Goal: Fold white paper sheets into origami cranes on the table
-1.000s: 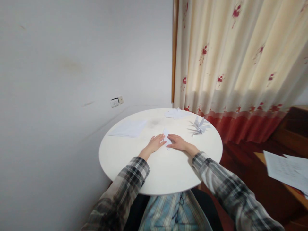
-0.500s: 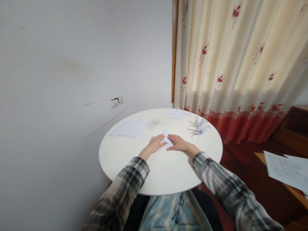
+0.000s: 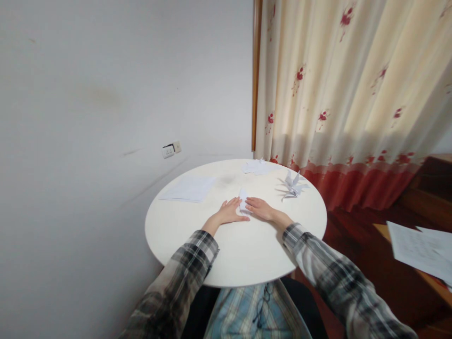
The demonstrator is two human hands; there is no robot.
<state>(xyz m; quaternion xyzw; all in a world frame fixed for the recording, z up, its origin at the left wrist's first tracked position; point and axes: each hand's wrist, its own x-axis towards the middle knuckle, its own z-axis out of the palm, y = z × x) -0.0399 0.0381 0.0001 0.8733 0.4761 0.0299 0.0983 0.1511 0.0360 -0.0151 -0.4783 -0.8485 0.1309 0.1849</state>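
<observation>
A small folded piece of white paper [image 3: 243, 205] lies on the round white table [image 3: 247, 254] in front of me. My left hand [image 3: 229, 211] rests along its left side, fingers spread, with the thumb reaching across below the paper's near end. From the right, my right hand [image 3: 260, 208] lies flat with its fingertips on the paper's right edge. Parts of the paper are hidden under the fingers. Folded white paper cranes [image 3: 294, 184] sit together to the right, beyond my right hand.
White paper sheets [image 3: 189, 188] lie at the table's left. More paper pieces [image 3: 259, 167] are at the far edge. A wall with a socket [image 3: 168, 151] stands left, a flowered curtain [image 3: 328, 94] behind. Printed sheets [image 3: 420, 247] rest on a wooden surface at right.
The near end of the paper has become shorter and blunter, apparently folded up. My left thumb has stretched right below it, and my right thumb has drawn in from where it stuck out.
</observation>
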